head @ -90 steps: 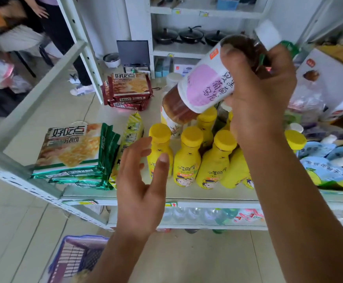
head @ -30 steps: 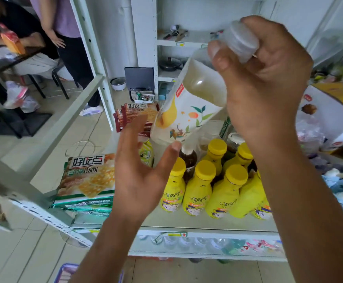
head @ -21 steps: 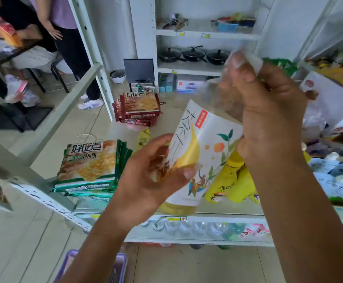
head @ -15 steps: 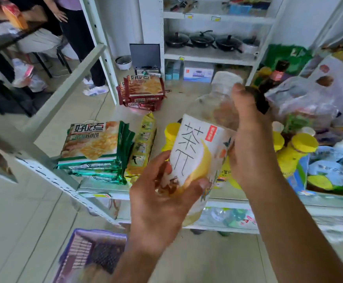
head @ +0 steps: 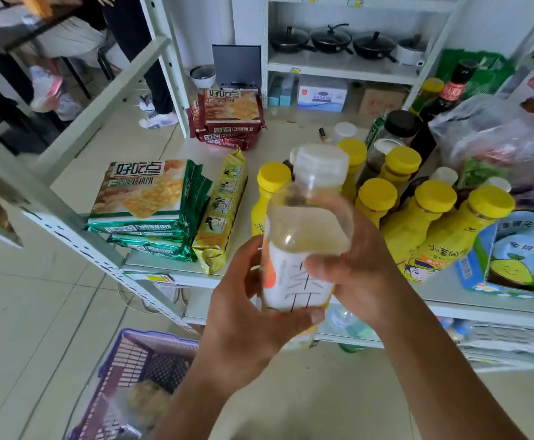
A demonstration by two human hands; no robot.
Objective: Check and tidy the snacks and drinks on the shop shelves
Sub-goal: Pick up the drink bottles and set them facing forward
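**A:** What's new in the head view?

**B:** A moment ago I had the bottle (head: pixel 307 236) tipped over, up high. Now it stands straight, cap on top. It is in front of the yellow bottles (head: pixel 431 217), lower down and closer to me.

**A:** And your hands?

**B:** Both hold it. My left hand (head: pixel 246 319) is curled round the bottom of the label. My right hand (head: pixel 364 274) wraps the other side, with the thumb pressed on the label.

**A:** So what does that mean?

**B:** I think the checking is almost done. The bottle is in the air, not on the shelf (head: pixel 443 293) yet. Next it needs a spot beside the yellow bottles, set down gently so none fall.
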